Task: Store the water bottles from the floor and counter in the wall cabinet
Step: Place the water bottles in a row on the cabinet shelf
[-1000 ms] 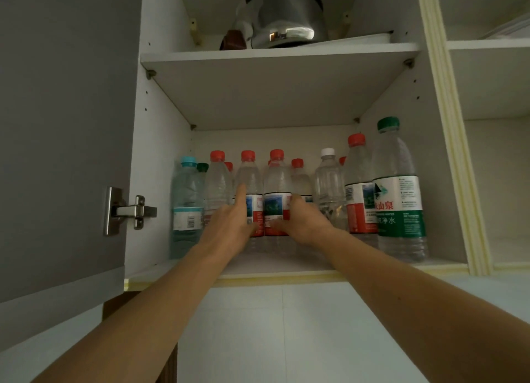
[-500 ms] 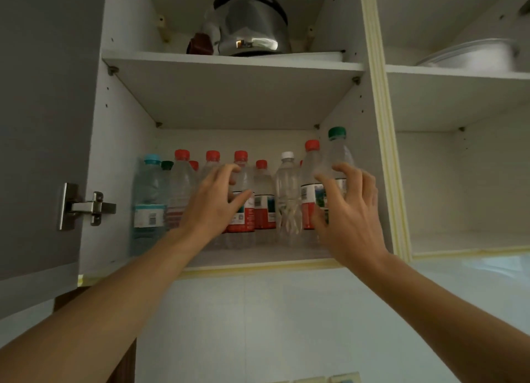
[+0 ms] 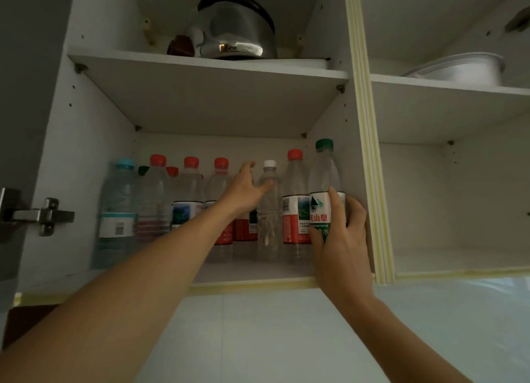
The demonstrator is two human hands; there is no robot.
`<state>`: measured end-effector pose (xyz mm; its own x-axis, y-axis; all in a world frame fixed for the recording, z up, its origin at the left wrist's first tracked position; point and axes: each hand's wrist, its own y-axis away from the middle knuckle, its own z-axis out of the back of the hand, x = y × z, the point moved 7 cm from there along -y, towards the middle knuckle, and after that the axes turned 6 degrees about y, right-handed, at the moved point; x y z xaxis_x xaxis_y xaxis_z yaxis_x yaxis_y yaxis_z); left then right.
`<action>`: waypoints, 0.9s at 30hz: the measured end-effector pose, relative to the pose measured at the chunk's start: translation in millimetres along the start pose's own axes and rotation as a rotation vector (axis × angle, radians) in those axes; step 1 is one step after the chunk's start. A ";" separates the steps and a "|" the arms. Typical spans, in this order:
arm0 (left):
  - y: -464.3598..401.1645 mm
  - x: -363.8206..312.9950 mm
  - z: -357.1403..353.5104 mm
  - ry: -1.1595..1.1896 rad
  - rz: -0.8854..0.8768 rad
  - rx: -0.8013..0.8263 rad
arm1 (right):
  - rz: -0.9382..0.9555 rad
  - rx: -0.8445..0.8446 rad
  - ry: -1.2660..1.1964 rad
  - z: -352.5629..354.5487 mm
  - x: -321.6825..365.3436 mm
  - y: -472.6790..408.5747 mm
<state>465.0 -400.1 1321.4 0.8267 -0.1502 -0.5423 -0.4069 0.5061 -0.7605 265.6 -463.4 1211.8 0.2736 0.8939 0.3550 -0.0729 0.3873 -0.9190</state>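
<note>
The right hand [image 3: 341, 239] grips the green-capped bottle [image 3: 325, 182] around its label, thumb across the front and fingers curled behind; the bottle stands upright at the right front corner of the lower shelf [image 3: 258, 272] of the wall cabinet [image 3: 361, 124], against the right wall. The left hand [image 3: 243, 193] reaches into the row with fingers loosely spread, thumb against the white-capped bottle [image 3: 269, 210], holding nothing. The other bottles, among them a blue-capped bottle [image 3: 116, 210] at the shelf's left edge, stand upright across the shelf, and a metal kettle [image 3: 235, 30] sits on the upper shelf [image 3: 206, 67].
</note>
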 end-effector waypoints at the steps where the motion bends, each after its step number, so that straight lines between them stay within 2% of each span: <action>1: -3.1 3.8 -3.0 0.054 0.018 0.029 | 0.000 0.001 0.004 -0.9 -0.2 0.2; 5: -8.6 13.4 -14.4 0.173 0.033 0.117 | -0.017 0.006 0.030 -3.4 -2.2 0.1; 9: -11.9 6.5 -6.7 0.089 -0.024 0.064 | -0.007 0.002 0.035 -3.3 -3.4 0.9; 14: -3.4 -15.7 7.7 -0.337 -0.184 -0.052 | -0.022 -0.011 0.035 -2.7 -3.5 0.5; 20: 5.1 -18.6 23.5 -0.812 -0.111 -0.145 | -0.111 0.068 0.049 -7.2 -11.3 -4.6; 24: 8.3 -16.2 28.7 -1.014 -0.122 -0.232 | -0.128 0.095 0.070 -7.5 -12.3 -5.2; 27: 8.3 -14.6 27.7 -1.047 -0.129 -0.252 | -0.135 0.111 0.073 -7.4 -11.9 -5.2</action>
<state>460.4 -370.2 1333.0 0.7416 0.6702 0.0301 -0.2629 0.3315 -0.9061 269.9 -477.7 1211.0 0.3568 0.8149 0.4568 -0.1347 0.5288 -0.8380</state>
